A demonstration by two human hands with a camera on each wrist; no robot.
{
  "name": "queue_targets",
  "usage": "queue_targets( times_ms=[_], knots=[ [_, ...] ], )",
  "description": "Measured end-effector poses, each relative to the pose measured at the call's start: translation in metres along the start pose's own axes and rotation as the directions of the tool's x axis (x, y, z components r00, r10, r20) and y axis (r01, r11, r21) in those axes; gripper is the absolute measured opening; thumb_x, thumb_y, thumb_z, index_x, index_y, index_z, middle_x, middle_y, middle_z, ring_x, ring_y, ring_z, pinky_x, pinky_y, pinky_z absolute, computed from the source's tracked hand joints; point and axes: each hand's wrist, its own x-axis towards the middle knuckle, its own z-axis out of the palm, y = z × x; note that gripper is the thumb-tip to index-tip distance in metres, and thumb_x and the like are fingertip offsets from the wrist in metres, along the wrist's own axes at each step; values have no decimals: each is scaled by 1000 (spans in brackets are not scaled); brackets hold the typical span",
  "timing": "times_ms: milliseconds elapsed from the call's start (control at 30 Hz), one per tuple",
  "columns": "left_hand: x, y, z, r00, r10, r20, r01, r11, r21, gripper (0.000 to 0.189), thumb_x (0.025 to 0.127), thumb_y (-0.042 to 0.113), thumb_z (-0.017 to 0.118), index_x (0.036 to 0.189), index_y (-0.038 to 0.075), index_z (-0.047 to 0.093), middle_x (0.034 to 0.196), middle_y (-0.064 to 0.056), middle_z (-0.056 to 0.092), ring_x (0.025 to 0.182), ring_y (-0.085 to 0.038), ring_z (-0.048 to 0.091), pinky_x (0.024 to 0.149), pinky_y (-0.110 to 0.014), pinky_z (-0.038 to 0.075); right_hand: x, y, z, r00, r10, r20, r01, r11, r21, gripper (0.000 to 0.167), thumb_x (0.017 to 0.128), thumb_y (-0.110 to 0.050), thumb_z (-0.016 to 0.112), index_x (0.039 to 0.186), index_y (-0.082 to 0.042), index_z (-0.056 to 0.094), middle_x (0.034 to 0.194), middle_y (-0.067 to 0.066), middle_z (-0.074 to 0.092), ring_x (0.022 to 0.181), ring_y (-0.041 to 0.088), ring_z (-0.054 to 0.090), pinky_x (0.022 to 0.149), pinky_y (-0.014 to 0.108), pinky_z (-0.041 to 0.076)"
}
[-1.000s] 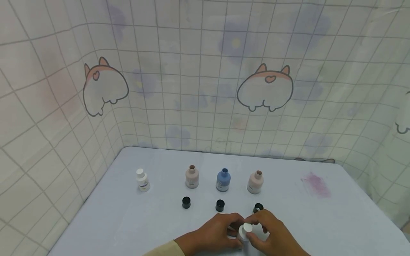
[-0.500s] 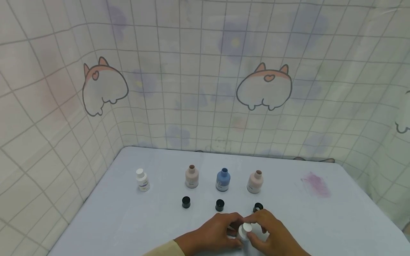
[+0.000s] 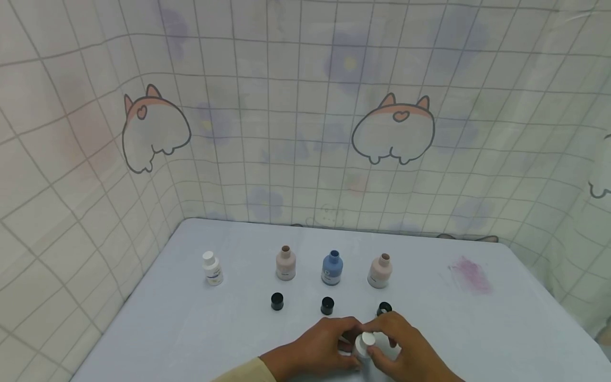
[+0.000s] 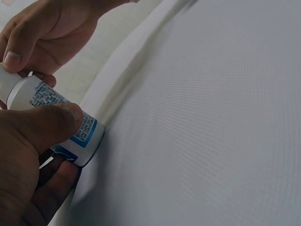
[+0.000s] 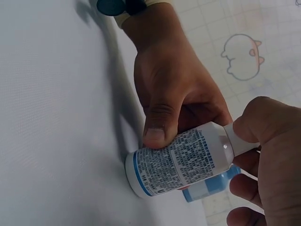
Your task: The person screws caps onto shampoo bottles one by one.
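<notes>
A white bottle (image 5: 183, 162) with a blue-edged printed label stands near the front of the table. My left hand (image 3: 329, 347) grips its body, the thumb (image 5: 162, 125) lying across the label. With thumb and fingers my right hand (image 3: 406, 345) pinches the white cap (image 3: 368, 338), which sits on the bottle's neck. In the left wrist view the bottle's base is right at the table surface. A black cap (image 3: 384, 309) lies just beyond my right fingers, partly covered by them.
Behind stand two pinkish bottles (image 3: 286, 265) and a blue bottle (image 3: 332, 269), uncapped. Two more black caps (image 3: 277, 301) lie before them. A white capped bottle (image 3: 212, 269) stands at left. The table (image 3: 181, 329) has a pink smear (image 3: 472, 276) at right; a patterned curtain (image 3: 267, 106) hangs behind.
</notes>
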Motion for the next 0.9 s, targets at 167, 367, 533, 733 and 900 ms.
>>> queue_targets(
  times_ms=[167, 367, 533, 733, 900],
  knots=[
    [1, -1, 0, 1000, 16, -8, -16, 999, 28, 46, 88, 12, 83, 127, 23, 63, 116, 19, 65, 102, 6, 62, 86, -12, 53, 2, 0, 1, 999, -11, -33, 10, 999, -34, 44, 80, -7, 87, 116, -22, 66, 106, -14, 59, 85, 7, 54, 61, 19, 51],
    [0, -1, 0, 1000, 19, -7, -19, 1000, 7, 44, 88, 12, 83, 125, 23, 64, 115, 19, 65, 102, 5, 62, 86, -12, 53, 2, -1, 0, 999, 27, -35, -28, 999, -43, 42, 81, -15, 89, 114, -26, 64, 105, -17, 59, 85, 6, 54, 61, 21, 50],
    [-1, -1, -1, 1000, 21, 1, -21, 1000, -12, 48, 87, 10, 83, 129, 21, 62, 119, 17, 64, 105, 5, 61, 85, -12, 53, 0, 0, -1, 1000, 18, 5, -18, 1000, 1, 48, 84, -8, 85, 126, -24, 67, 115, -13, 62, 94, 6, 54, 62, 20, 52],
    [-1, -1, -1, 1000, 23, -6, -23, 1000, 15, 45, 88, 11, 83, 127, 22, 63, 117, 18, 65, 103, 5, 62, 86, -12, 53, 2, 3, 1, 998, -47, -45, 46, 999, -26, 42, 81, -12, 88, 116, -23, 67, 108, -12, 62, 88, 8, 55, 60, 18, 50],
    [-1, 0, -1, 1000, 13, -5, -13, 1000, 1, 42, 88, 11, 83, 123, 24, 64, 113, 20, 65, 100, 5, 62, 86, -12, 53, 2, 2, 1, 998, 46, -43, -48, 997, -58, 39, 81, -24, 90, 107, -30, 60, 103, -18, 59, 83, 5, 51, 61, 19, 47]
  ],
)
